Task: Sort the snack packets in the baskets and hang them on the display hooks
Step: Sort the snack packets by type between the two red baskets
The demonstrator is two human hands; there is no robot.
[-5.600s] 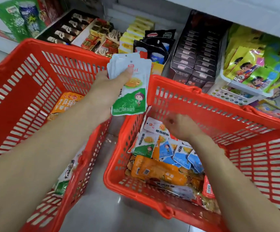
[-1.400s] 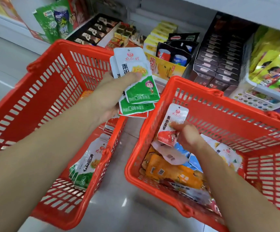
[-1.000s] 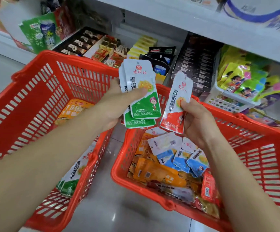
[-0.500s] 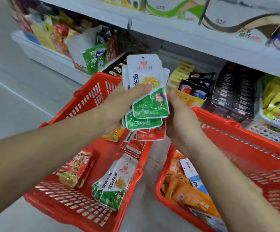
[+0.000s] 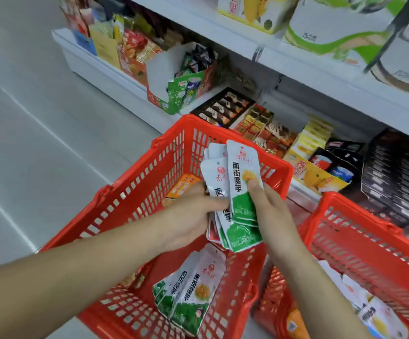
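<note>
Over the left red basket I hold a fanned stack of white-and-green snack packets. My left hand grips the stack from the left. My right hand pinches the front packet from the right, thumb on its face. A red-bottomed packet shows at the back of the stack. More green packets lie on the left basket's floor, beside an orange packet. The right red basket holds white, yellow and orange packets.
Low store shelves behind the baskets carry boxed sweets, a green carton of snacks, a yellow display box and dark boxes. An upper white shelf holds large cartons. Grey floor lies to the left.
My view has swung left and up. The right hand brought a red-bottomed packet from the right basket to the stack, and both hands now hold the stack over the left basket.
</note>
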